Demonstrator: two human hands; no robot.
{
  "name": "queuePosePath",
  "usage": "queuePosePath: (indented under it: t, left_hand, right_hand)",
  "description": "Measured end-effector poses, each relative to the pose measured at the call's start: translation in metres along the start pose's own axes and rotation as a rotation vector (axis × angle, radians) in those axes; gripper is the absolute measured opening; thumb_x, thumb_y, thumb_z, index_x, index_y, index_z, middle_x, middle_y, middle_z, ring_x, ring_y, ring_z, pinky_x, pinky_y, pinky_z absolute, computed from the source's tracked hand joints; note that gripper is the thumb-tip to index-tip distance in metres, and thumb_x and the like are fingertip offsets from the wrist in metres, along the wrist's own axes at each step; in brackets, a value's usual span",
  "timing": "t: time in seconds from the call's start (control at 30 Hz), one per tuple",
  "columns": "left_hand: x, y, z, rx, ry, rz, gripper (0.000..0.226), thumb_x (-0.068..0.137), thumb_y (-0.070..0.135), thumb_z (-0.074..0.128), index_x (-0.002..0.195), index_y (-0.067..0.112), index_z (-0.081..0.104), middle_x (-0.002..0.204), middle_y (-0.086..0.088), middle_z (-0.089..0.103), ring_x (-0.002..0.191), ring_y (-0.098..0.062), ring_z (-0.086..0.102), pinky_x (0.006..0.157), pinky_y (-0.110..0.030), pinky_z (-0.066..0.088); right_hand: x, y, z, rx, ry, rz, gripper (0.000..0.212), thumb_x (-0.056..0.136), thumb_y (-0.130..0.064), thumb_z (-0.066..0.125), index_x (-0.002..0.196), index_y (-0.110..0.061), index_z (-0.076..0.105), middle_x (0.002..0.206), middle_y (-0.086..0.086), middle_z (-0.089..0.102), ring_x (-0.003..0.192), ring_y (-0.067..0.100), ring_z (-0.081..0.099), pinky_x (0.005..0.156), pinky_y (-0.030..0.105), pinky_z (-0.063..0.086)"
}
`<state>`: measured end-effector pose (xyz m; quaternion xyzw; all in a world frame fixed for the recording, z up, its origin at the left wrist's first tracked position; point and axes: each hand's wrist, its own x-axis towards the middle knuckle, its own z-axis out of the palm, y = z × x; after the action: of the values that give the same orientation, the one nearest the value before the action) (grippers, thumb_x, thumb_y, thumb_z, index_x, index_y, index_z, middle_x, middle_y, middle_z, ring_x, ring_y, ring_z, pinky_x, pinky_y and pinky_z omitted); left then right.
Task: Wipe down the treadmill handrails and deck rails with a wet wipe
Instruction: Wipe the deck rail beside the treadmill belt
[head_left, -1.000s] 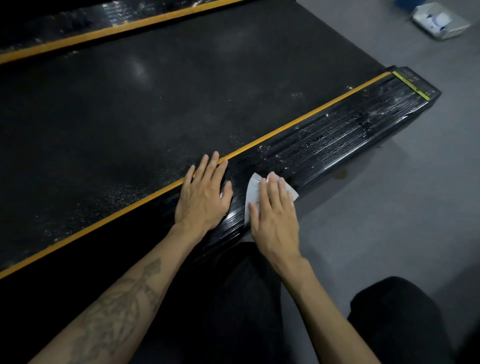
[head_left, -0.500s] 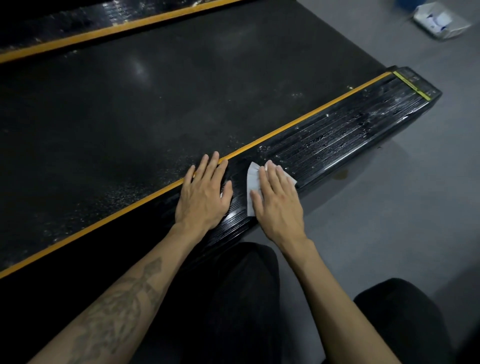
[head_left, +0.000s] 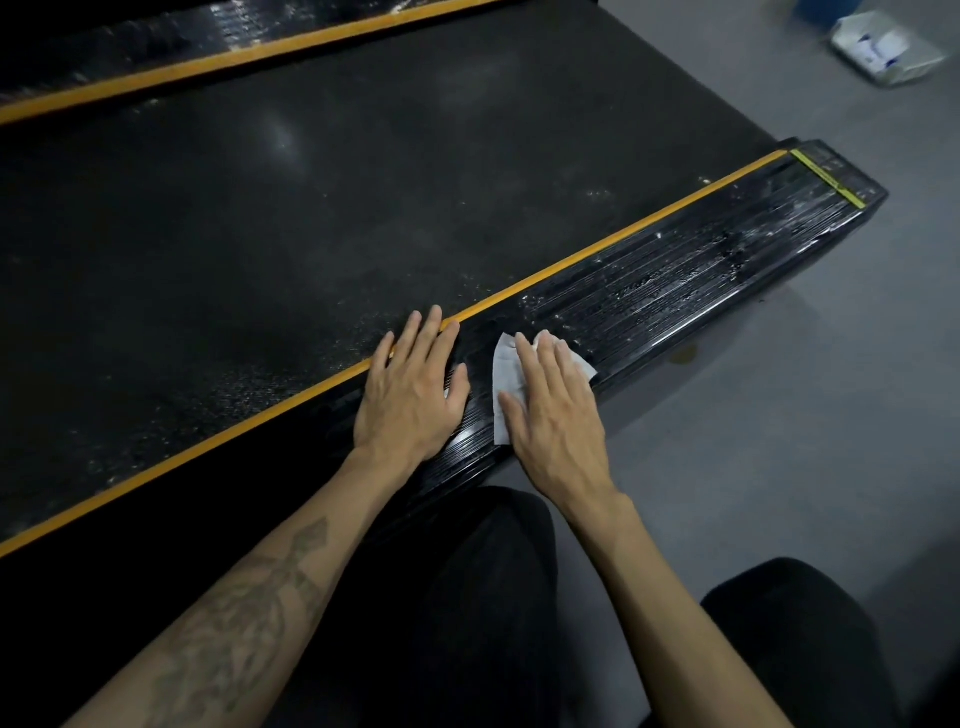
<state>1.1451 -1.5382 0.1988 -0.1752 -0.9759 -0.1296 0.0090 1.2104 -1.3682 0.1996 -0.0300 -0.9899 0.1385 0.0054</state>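
The near deck rail (head_left: 675, 280) is black and ribbed, with a yellow stripe along its inner edge, running from lower left to upper right. Its far stretch glistens with wet streaks. A white wet wipe (head_left: 505, 379) lies flat on the rail. My right hand (head_left: 556, 415) presses it down with straight fingers spread over it. My left hand (head_left: 410, 389) rests flat on the rail just left of the wipe, fingertips reaching the yellow stripe. The far deck rail (head_left: 218, 36) runs along the top edge of the view.
The wide black treadmill belt (head_left: 311, 208) lies between the two rails, speckled with pale dust. A pack of wipes (head_left: 883, 47) sits on the grey floor (head_left: 779, 415) at the upper right. My knees in dark trousers are at the bottom.
My right hand has slid the wipe a short way up the rail toward its far end. My left hand has stayed planted in the same spot.
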Motion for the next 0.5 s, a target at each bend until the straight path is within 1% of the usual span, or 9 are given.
queuePosePath:
  t: [0.1, 0.17, 0.2, 0.27, 0.37, 0.43, 0.5]
  left_hand:
    - [0.000, -0.001, 0.000, -0.004, 0.001, 0.001, 0.059, 0.108, 0.041, 0.035, 0.161, 0.017, 0.029, 0.171, -0.002, 0.019, 0.159, -0.018, 0.013, 0.128, -0.044, 0.015]
    - [0.001, -0.001, 0.000, -0.003, 0.003, -0.003, 0.059, 0.108, 0.042, 0.035, 0.161, 0.018, 0.029, 0.171, -0.002, 0.019, 0.159, -0.018, 0.013, 0.128, -0.044, 0.015]
    - [0.001, 0.000, 0.001, 0.001, 0.002, -0.004, 0.059, 0.108, 0.042, 0.034, 0.161, 0.018, 0.029, 0.171, -0.002, 0.019, 0.159, -0.018, 0.012, 0.128, -0.044, 0.015]
    - [0.001, 0.000, 0.001, 0.001, 0.001, -0.006, 0.059, 0.108, 0.042, 0.034, 0.161, 0.018, 0.029, 0.171, -0.002, 0.019, 0.159, -0.018, 0.013, 0.128, -0.044, 0.015]
    - [0.002, -0.001, 0.002, -0.005, 0.005, -0.004, 0.059, 0.107, 0.041, 0.034, 0.161, 0.018, 0.031, 0.170, -0.003, 0.021, 0.158, -0.018, 0.014, 0.128, -0.045, 0.016]
    - [0.002, -0.001, 0.002, -0.007, 0.008, -0.003, 0.058, 0.107, 0.041, 0.035, 0.161, 0.017, 0.031, 0.170, -0.003, 0.021, 0.158, -0.019, 0.014, 0.128, -0.046, 0.017]
    - [0.002, 0.000, 0.002, -0.009, 0.009, -0.003, 0.058, 0.107, 0.041, 0.035, 0.161, 0.017, 0.031, 0.170, -0.003, 0.022, 0.158, -0.019, 0.014, 0.128, -0.046, 0.017]
  right_hand:
    - [0.000, -0.002, 0.001, 0.062, 0.035, 0.004, 0.056, 0.110, -0.042, 0.036, 0.160, -0.018, 0.029, 0.171, 0.012, 0.014, 0.158, 0.028, 0.011, 0.126, 0.046, 0.018]
    - [-0.002, -0.005, 0.002, 0.050, 0.043, -0.018, 0.053, 0.109, -0.042, 0.038, 0.153, -0.012, 0.041, 0.168, 0.016, 0.018, 0.157, 0.032, 0.016, 0.125, 0.049, 0.021]
    - [-0.003, -0.007, 0.003, 0.023, 0.036, -0.034, 0.054, 0.109, -0.043, 0.036, 0.151, -0.010, 0.043, 0.167, 0.017, 0.021, 0.156, 0.033, 0.018, 0.125, 0.050, 0.021]
    - [-0.006, -0.009, 0.005, -0.067, -0.001, -0.072, 0.060, 0.110, -0.048, 0.028, 0.155, -0.010, 0.039, 0.168, 0.015, 0.023, 0.157, 0.033, 0.015, 0.125, 0.051, 0.020]
    - [0.000, -0.005, 0.001, -0.114, -0.052, -0.078, 0.066, 0.108, -0.053, 0.022, 0.162, -0.015, 0.025, 0.171, 0.011, 0.011, 0.159, 0.028, 0.005, 0.128, 0.046, 0.014]
    - [0.005, 0.000, -0.003, -0.157, -0.079, -0.035, 0.069, 0.107, -0.054, 0.014, 0.164, -0.016, 0.015, 0.172, 0.010, 0.002, 0.159, 0.026, -0.002, 0.128, 0.043, 0.010]
    - [0.003, 0.000, -0.005, -0.194, -0.079, 0.043, 0.071, 0.106, -0.054, 0.006, 0.165, -0.014, 0.009, 0.172, 0.013, -0.003, 0.159, 0.027, -0.006, 0.128, 0.041, 0.008]
